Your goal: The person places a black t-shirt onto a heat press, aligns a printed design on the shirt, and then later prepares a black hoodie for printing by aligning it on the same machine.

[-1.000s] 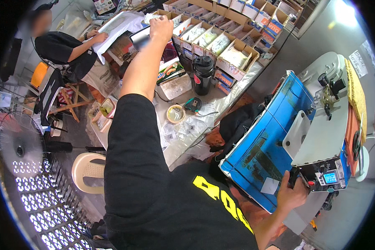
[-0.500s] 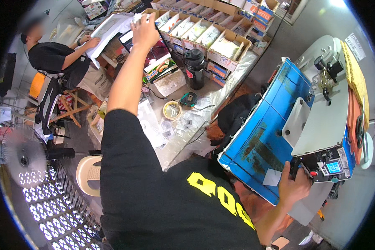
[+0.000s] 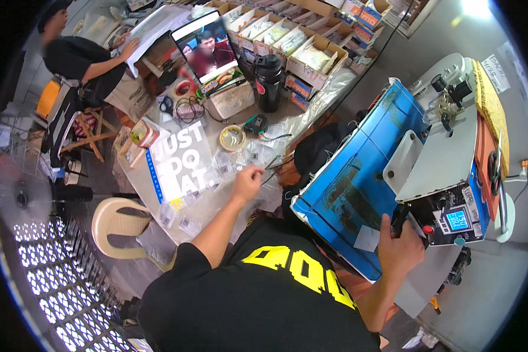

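My right hand [image 3: 400,246] is closed around the black handle [image 3: 399,219] at the front of a blue and white heat press [image 3: 434,170]. On the blue bed [image 3: 366,193] beside it lies a small white square [image 3: 366,239]. My left hand [image 3: 247,184] hovers over the near right edge of the table, fingers loosely curled, with nothing visible in them. Closest to it are small clear plastic packets [image 3: 223,163] and a printed sheet with big white letters [image 3: 182,157]. Farther back, a tablet [image 3: 206,50] showing a video leans above a pale block [image 3: 233,101].
A black bottle [image 3: 268,85], tape roll [image 3: 233,138] and tape measure [image 3: 256,124] stand on the table. Boxes of packets [image 3: 317,56] line the back. A beige plastic chair [image 3: 120,229] and a fan [image 3: 23,196] are left. Another person [image 3: 79,61] sits at the far left.
My left hand has come back from the tablet's top edge to the near table, uncovering the screen and printed sheet. My right hand keeps its grip on the handle.
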